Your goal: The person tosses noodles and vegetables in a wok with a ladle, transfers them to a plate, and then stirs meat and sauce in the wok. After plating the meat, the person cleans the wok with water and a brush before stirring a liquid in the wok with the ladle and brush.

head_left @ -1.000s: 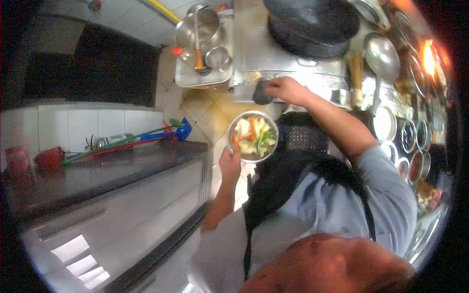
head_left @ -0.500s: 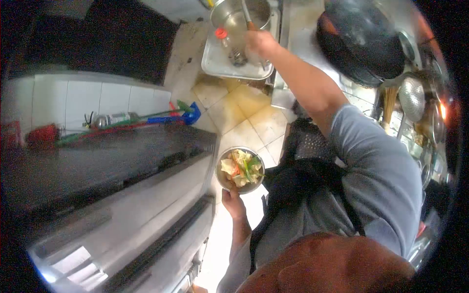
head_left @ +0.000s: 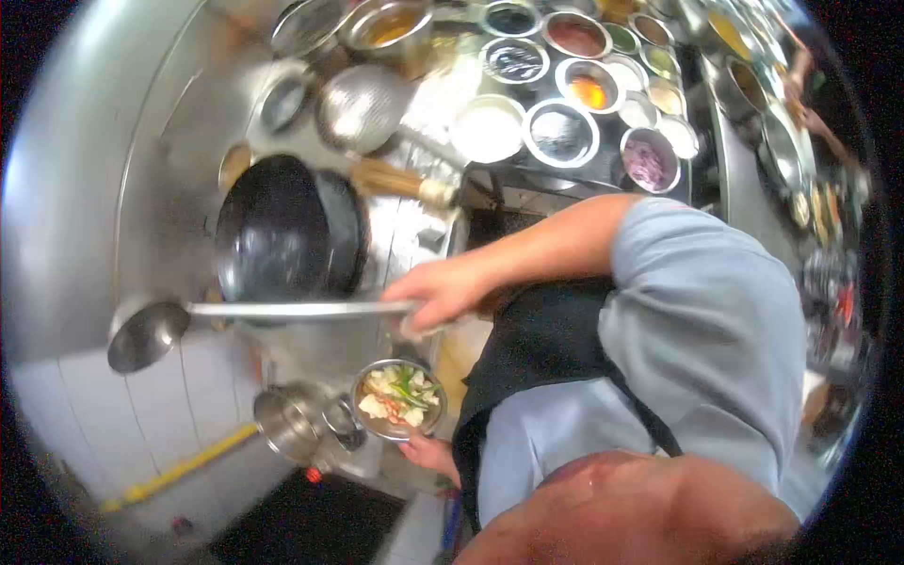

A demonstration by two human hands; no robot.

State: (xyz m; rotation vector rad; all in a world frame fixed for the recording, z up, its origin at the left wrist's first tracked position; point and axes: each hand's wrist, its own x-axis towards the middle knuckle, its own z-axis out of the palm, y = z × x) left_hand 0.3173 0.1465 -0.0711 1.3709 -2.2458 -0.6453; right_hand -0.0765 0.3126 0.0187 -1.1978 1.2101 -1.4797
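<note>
While your right hand (head_left: 438, 294) is closed around the handle of a long silvery metal ladle (head_left: 273, 310), this handle passes across the lower edge of the round black wok (head_left: 268, 231). Your left hand (head_left: 433, 454) is clamped on the rim of a round silvery metal bowl (head_left: 369, 424), below and right of the wok (it contains pale, green and orange vegetable pieces (head_left: 400, 391)). Above the wok lies a round perforated metal strainer (head_left: 365, 108).
</note>
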